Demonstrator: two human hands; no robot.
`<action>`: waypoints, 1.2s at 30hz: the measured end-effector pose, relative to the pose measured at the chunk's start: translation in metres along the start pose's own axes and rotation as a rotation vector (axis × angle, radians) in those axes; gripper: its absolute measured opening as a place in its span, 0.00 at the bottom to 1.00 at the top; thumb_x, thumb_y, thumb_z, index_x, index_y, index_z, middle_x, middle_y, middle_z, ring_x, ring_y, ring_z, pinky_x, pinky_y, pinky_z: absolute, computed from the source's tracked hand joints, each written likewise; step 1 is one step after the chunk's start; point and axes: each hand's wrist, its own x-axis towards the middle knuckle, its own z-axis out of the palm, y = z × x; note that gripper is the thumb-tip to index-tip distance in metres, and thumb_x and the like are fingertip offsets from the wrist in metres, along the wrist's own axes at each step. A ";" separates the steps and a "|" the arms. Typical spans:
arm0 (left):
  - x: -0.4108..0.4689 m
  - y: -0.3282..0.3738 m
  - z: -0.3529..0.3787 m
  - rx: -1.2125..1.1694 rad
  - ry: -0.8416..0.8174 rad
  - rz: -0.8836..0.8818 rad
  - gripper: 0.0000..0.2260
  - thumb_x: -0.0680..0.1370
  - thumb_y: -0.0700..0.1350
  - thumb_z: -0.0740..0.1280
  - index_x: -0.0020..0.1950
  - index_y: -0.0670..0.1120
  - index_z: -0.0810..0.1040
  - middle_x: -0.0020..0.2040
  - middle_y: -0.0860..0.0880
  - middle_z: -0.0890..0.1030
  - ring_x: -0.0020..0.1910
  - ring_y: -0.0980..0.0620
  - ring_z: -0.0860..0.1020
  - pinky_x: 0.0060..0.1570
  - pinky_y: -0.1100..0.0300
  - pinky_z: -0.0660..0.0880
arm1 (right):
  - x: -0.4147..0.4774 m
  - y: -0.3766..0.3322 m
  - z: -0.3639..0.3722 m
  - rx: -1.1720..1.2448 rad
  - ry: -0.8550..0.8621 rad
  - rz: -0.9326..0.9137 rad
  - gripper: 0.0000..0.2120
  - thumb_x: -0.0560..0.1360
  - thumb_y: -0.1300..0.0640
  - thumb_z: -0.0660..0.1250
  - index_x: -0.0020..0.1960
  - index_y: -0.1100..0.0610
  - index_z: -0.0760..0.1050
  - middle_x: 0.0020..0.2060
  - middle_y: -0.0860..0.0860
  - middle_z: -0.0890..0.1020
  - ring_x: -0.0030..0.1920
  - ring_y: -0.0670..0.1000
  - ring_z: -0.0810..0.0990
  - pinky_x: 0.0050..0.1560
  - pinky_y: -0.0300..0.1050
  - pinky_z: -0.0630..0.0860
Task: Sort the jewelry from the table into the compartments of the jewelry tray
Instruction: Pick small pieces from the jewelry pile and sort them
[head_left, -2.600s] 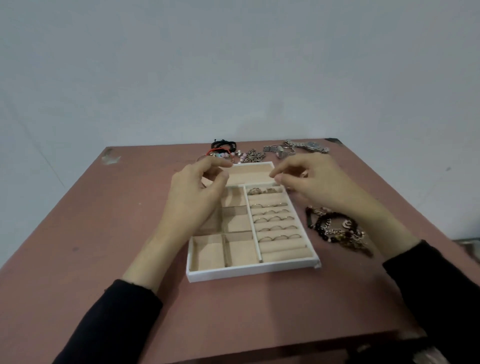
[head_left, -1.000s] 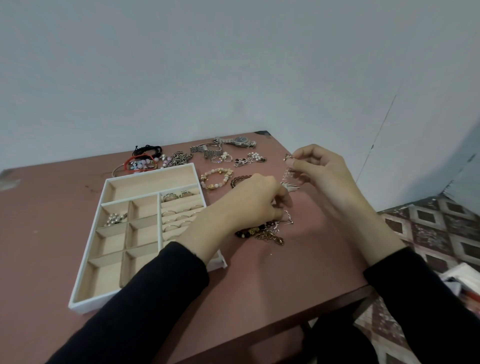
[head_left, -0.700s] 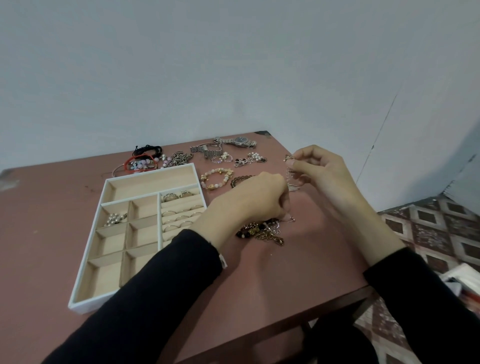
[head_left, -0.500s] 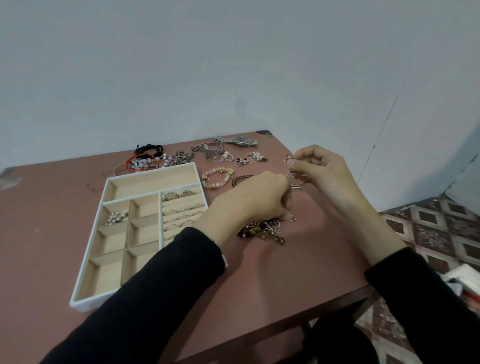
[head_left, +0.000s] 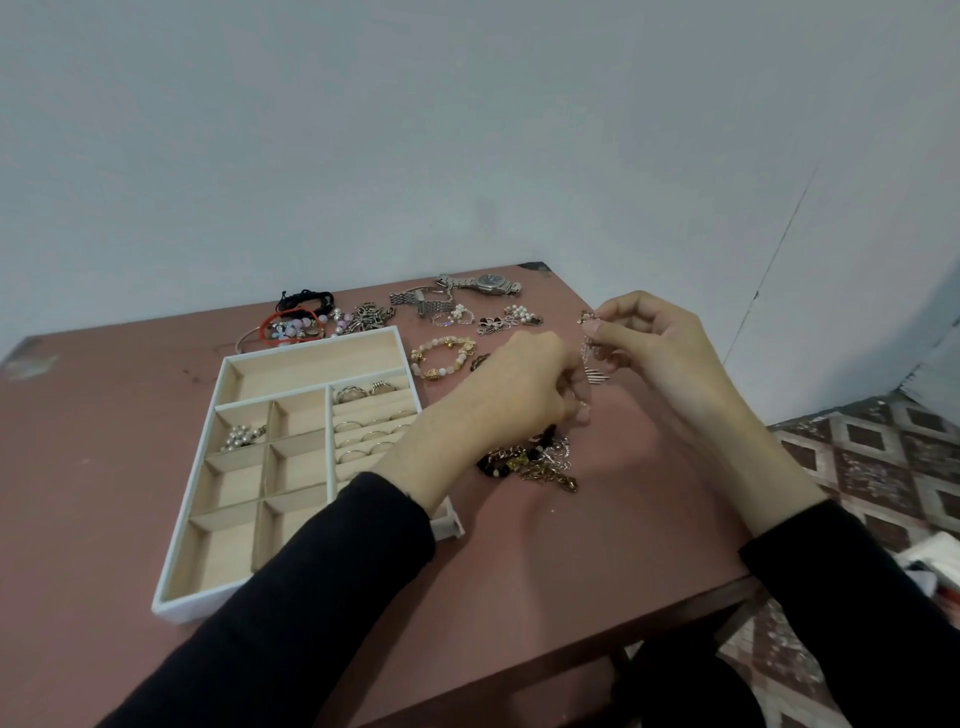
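A: Which step?
B: Seemingly freeing a chain (head_left: 588, 353): the right hand (head_left: 654, 348) pinches it, dangling right of centre; the left hand (head_left: 530, 384) curls below, grip unclear.
A: Next?
B: Likely carrying it left to the tray (head_left: 223, 551).

Surface: reddish-brown table (head_left: 597, 545).
Left side: white jewelry tray (head_left: 311, 343).
Far edge: black cord bracelet (head_left: 306, 300), wristwatch (head_left: 488, 283).
Right of tray: beaded bracelet (head_left: 448, 341), tangled chain pile (head_left: 535, 462).

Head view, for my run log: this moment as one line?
right hand pinches silver dangling chain piece | left hand curled beside it, hold unclear | white compartment tray: metal rings, white pearl cluster
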 end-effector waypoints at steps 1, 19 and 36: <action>-0.002 -0.002 -0.004 -0.009 0.031 -0.003 0.04 0.71 0.41 0.73 0.44 0.45 0.82 0.37 0.50 0.83 0.34 0.58 0.77 0.36 0.69 0.71 | 0.000 -0.001 0.001 -0.003 -0.002 -0.002 0.06 0.71 0.67 0.69 0.42 0.57 0.75 0.34 0.56 0.76 0.31 0.48 0.74 0.34 0.38 0.70; -0.131 -0.100 -0.099 -0.479 0.584 -0.300 0.02 0.72 0.44 0.72 0.43 0.48 0.82 0.45 0.39 0.83 0.40 0.53 0.76 0.38 0.60 0.75 | -0.007 -0.030 0.133 -0.064 -0.349 -0.062 0.03 0.71 0.62 0.71 0.44 0.58 0.79 0.34 0.53 0.82 0.35 0.49 0.78 0.39 0.43 0.76; -0.154 -0.127 -0.099 -0.726 0.753 -0.356 0.02 0.73 0.37 0.70 0.44 0.41 0.80 0.40 0.41 0.81 0.33 0.58 0.74 0.33 0.71 0.71 | -0.012 -0.019 0.192 -0.512 -0.502 -0.254 0.03 0.69 0.57 0.73 0.37 0.54 0.81 0.32 0.49 0.83 0.33 0.43 0.76 0.34 0.31 0.70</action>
